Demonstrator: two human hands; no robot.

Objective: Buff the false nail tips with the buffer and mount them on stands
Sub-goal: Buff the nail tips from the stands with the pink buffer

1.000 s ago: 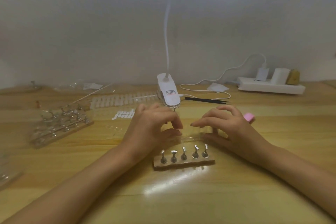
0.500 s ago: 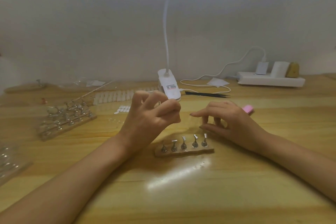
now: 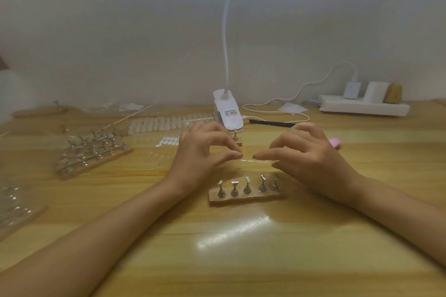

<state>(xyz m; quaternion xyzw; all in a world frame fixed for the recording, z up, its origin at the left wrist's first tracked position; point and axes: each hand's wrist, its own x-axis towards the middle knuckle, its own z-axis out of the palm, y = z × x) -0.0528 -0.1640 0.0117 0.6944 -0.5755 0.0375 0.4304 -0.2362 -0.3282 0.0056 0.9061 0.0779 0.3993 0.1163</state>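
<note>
Pale wooden tabletop (image 3: 241,260) is seen before a blank grey wall. Just above it the left hand (image 3: 205,152) is held with thumb and forefinger drawn tip to tip, as in a pinch; whether a clear nail tip is caught there cannot be told. Opposite, the right hand (image 3: 309,157) is set with its forefinger stretched towards those fingertips and the thumb beneath; whether anything is held cannot be told.

Just nearer the body than both hands, a short wooden strip stand with five bare metal pegs (image 3: 246,196) is laid with its long axis running left to right, about equally close to either hand. The pink buffer block (image 3: 335,143) is half hidden beyond the right hand, which is judged better placed to take it. A row of translucent false nail tips (image 3: 166,125) is laid beyond the left hand, beside the white clip lamp (image 3: 228,113).
</note>
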